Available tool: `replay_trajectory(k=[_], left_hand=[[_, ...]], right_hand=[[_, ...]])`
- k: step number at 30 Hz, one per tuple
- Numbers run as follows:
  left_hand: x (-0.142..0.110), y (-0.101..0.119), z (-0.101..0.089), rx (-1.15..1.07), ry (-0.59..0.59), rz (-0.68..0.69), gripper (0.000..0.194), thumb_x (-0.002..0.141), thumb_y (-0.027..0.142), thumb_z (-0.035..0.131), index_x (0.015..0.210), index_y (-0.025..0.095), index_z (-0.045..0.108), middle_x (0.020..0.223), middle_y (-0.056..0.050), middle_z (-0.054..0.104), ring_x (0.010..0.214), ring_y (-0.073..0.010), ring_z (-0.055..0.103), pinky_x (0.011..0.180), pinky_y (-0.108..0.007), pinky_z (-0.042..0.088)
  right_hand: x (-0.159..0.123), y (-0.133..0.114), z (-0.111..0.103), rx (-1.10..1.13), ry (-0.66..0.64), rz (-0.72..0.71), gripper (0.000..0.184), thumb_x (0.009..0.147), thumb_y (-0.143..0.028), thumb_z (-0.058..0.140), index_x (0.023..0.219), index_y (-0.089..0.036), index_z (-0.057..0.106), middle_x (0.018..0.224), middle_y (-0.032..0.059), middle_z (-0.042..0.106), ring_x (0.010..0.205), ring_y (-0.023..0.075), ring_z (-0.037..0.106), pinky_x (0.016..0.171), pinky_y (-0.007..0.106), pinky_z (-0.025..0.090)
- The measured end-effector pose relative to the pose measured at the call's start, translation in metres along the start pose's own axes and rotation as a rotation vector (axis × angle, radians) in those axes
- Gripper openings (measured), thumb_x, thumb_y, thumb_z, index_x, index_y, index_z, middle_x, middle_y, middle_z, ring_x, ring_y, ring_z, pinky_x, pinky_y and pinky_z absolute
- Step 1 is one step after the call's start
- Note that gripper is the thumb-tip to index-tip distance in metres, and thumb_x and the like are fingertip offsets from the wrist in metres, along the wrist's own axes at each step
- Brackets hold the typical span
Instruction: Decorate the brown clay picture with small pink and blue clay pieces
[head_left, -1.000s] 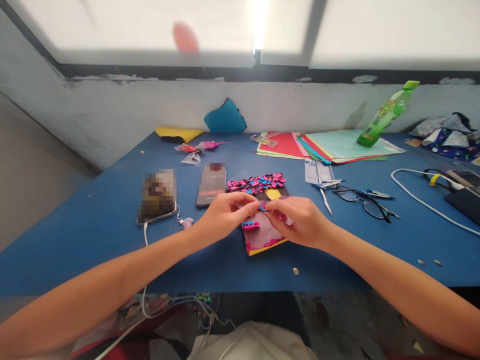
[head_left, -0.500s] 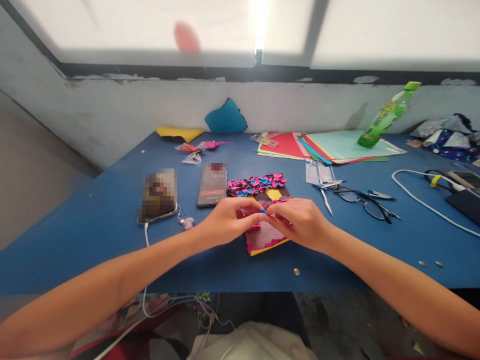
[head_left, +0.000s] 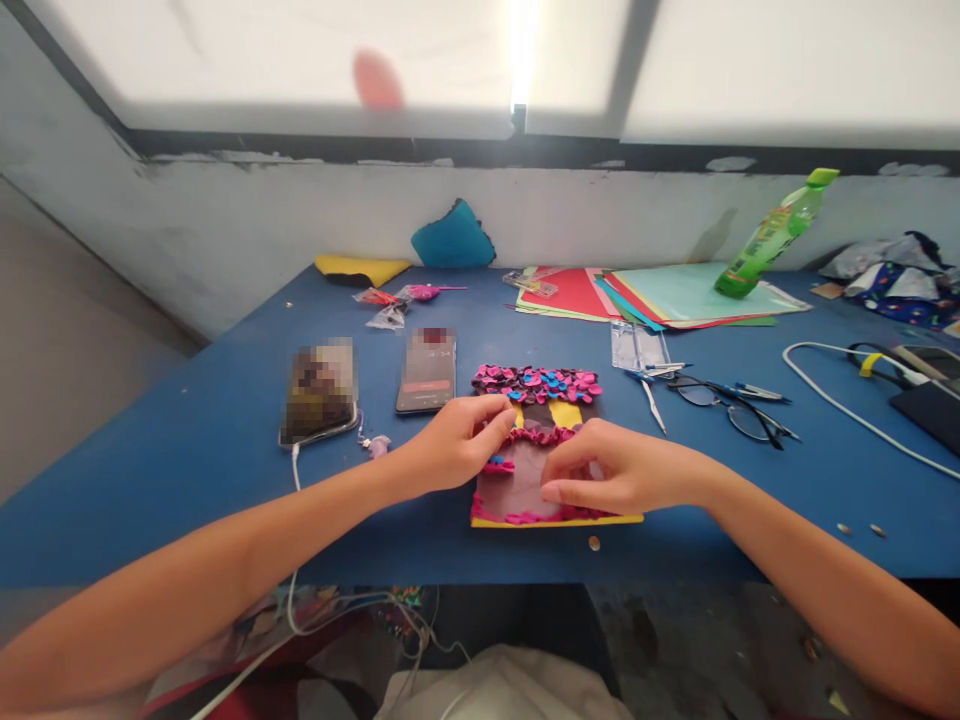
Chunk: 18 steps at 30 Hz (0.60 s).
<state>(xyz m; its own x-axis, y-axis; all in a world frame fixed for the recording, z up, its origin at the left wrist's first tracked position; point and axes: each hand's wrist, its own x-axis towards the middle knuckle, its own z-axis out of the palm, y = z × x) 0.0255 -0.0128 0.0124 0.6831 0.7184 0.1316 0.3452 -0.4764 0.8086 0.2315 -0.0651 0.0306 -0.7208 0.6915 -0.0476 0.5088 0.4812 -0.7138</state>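
Note:
A decorated panel [head_left: 525, 480] lies on the blue table, with a yellow front edge. Its far strip is thick with pink, dark and blue petal-like pieces [head_left: 536, 382], and a ruffled pink row crosses its middle. My left hand [head_left: 472, 435] is at the panel's left side, thumb and forefinger pinched together; anything between them is too small to make out. A small pink and blue piece [head_left: 499, 465] sits below these fingertips. Over the panel's right half is my right hand [head_left: 611, 470], its fingers loosely curled, thumb and forefinger slightly apart with nothing visible between them.
Two phones [head_left: 425, 375] lie left of the panel, one with a white cable [head_left: 295, 470]. To the right are pens [head_left: 655, 405], glasses [head_left: 724, 405] and a clear packet [head_left: 637, 345]. Coloured sheets [head_left: 570, 290] and a green bottle [head_left: 772, 240] stand farther back.
My hands have parted from a shared pinch on a small blue piece. The right hand has moved lower over the panel, which now sits squarer and farther right.

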Motion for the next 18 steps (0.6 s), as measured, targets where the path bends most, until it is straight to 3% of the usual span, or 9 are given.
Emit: replay_trajectory(k=[4, 8, 12, 18], left_hand=[[0.0, -0.001, 0.0, -0.02, 0.004, 0.002, 0.041, 0.089, 0.042, 0.038, 0.056, 0.019, 0.036, 0.049, 0.004, 0.037, 0.046, -0.0084, 0.032, 0.043, -0.022, 0.026], [0.001, 0.0, 0.002, -0.12, -0.074, -0.049, 0.044, 0.087, 0.042, 0.043, 0.05, 0.018, 0.044, 0.045, 0.002, 0.047, 0.044, -0.0083, 0.041, 0.044, -0.02, 0.033], [0.001, -0.002, 0.005, -0.204, -0.025, -0.041, 0.029, 0.082, 0.035, 0.053, 0.063, 0.015, 0.063, 0.06, -0.003, 0.065, 0.056, -0.0119, 0.057, 0.054, -0.021, 0.046], [0.001, -0.005, 0.008, -0.35, 0.017, -0.047, 0.022, 0.08, 0.03, 0.054, 0.077, 0.014, 0.068, 0.07, -0.005, 0.069, 0.061, -0.013, 0.06, 0.059, -0.023, 0.052]], right_hand=[[0.001, 0.002, 0.0, 0.084, 0.04, -0.032, 0.03, 0.092, -0.03, 0.048, 0.077, -0.012, 0.067, 0.063, 0.0011, 0.064, 0.054, 0.007, 0.052, 0.05, 0.017, 0.04], [0.005, 0.012, 0.005, 0.013, 0.298, -0.071, 0.027, 0.089, -0.03, 0.054, 0.073, -0.012, 0.064, 0.057, 0.0007, 0.063, 0.05, 0.0066, 0.051, 0.049, 0.016, 0.04], [0.009, 0.02, 0.012, -0.097, 0.451, -0.154, 0.027, 0.088, -0.03, 0.056, 0.068, -0.013, 0.063, 0.05, -0.002, 0.058, 0.043, 0.0043, 0.045, 0.043, 0.014, 0.034], [0.012, 0.026, 0.017, -0.361, 0.58, -0.246, 0.022, 0.09, -0.026, 0.055, 0.073, -0.014, 0.063, 0.052, -0.0025, 0.057, 0.045, 0.0053, 0.045, 0.048, 0.015, 0.036]])
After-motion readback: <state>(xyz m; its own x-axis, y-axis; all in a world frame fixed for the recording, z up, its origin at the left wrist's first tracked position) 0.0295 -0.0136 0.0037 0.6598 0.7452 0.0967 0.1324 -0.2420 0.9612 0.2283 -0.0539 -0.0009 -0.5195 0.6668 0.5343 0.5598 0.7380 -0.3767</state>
